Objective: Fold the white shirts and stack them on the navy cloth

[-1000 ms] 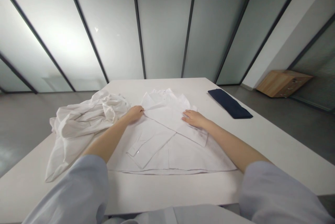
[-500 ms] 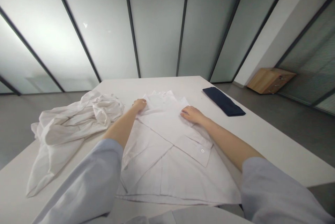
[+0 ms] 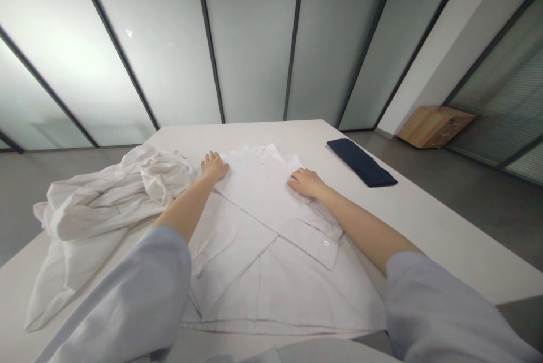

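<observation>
— Frosted glass panels (image 3: pixel 254 40) rise behind a white bench (image 3: pixel 436 238). What lies on it?
— A white shirt (image 3: pixel 250 199), spread mid-bench, collar toward the far edge, hem close to the near one, sleeves laid across the body, a cuff button facing up.
— And the hands?
— A person's left hand (image 3: pixel 215 166) rests open on the shirt's upper left side, fingers spread, gripping nothing visible. The right hand (image 3: pixel 308 183), fingers slightly curled, touches the upper right side; whether it pinches cloth, I cannot tell.
— Nearby?
— Crumpled white fabric (image 3: pixel 102 199) along the left edge; folded navy cloth (image 3: pixel 360 162) near the right.
— Any containers?
— One wooden cabinet (image 3: pixel 428 125) on the floor beyond the far right corner, contents hidden.
</observation>
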`<state>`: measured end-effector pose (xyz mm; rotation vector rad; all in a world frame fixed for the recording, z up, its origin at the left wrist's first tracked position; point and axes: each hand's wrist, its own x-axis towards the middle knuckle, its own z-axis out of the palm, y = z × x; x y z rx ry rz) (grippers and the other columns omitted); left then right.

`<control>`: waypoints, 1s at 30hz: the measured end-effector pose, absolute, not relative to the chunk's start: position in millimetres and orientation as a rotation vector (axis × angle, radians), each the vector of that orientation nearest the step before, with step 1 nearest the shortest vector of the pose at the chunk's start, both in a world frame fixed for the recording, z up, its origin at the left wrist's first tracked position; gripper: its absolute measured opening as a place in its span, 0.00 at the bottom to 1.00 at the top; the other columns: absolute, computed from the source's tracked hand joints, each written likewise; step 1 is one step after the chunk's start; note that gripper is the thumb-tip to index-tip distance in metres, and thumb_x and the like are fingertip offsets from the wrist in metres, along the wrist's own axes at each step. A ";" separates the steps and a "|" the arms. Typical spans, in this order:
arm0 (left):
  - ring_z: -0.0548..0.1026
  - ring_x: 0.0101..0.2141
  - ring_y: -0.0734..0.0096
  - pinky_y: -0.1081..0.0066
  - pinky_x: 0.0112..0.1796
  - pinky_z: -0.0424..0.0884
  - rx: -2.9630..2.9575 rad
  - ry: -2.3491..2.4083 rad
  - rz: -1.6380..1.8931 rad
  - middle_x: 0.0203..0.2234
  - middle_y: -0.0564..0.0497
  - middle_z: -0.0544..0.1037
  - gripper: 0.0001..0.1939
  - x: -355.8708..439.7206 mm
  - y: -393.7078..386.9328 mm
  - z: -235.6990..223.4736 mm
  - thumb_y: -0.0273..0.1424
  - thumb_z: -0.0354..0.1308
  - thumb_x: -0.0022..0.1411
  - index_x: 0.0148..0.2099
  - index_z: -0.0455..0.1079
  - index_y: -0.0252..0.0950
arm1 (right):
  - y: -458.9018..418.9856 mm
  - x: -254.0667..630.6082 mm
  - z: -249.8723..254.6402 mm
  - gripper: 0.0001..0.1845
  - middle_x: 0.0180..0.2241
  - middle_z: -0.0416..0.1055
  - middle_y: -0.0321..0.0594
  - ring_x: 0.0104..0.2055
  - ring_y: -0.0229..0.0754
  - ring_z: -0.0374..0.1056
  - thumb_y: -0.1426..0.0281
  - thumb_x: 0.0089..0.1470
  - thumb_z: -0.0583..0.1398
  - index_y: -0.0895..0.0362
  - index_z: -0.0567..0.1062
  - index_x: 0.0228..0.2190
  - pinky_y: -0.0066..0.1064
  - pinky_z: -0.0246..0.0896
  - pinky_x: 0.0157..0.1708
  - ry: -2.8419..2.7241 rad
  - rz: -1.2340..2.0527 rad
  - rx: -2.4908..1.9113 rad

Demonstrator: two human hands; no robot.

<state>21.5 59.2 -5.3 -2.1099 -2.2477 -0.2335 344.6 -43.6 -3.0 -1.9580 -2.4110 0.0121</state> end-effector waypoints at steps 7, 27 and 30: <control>0.54 0.64 0.47 0.48 0.57 0.55 -2.402 -2.046 0.013 0.66 0.37 0.55 0.36 28.6 18.4 -24.5 0.53 0.39 0.65 0.67 0.54 0.38 | -27.8 339.9 -30.9 0.39 0.66 0.50 0.52 0.67 0.59 0.45 0.44 0.60 0.43 0.53 0.59 0.62 0.53 0.41 0.61 -2.309 0.138 -2.134; 0.53 0.65 0.57 0.58 0.60 0.51 -2.528 -1.862 -0.087 0.66 0.40 0.54 0.28 35.3 -7.6 -27.5 0.44 0.39 0.70 0.67 0.53 0.38 | -17.0 323.1 -33.9 0.31 0.65 0.51 0.53 0.68 0.49 0.45 0.58 0.65 0.45 0.61 0.59 0.62 0.38 0.41 0.64 -2.386 0.035 -1.936; 0.52 0.65 0.57 0.57 0.60 0.50 -2.519 -1.890 -0.077 0.67 0.40 0.53 0.28 34.5 -13.7 -26.0 0.44 0.39 0.70 0.67 0.53 0.39 | -16.5 323.5 -36.0 0.31 0.66 0.50 0.51 0.68 0.49 0.44 0.57 0.65 0.45 0.59 0.58 0.63 0.38 0.41 0.64 -2.396 0.021 -1.951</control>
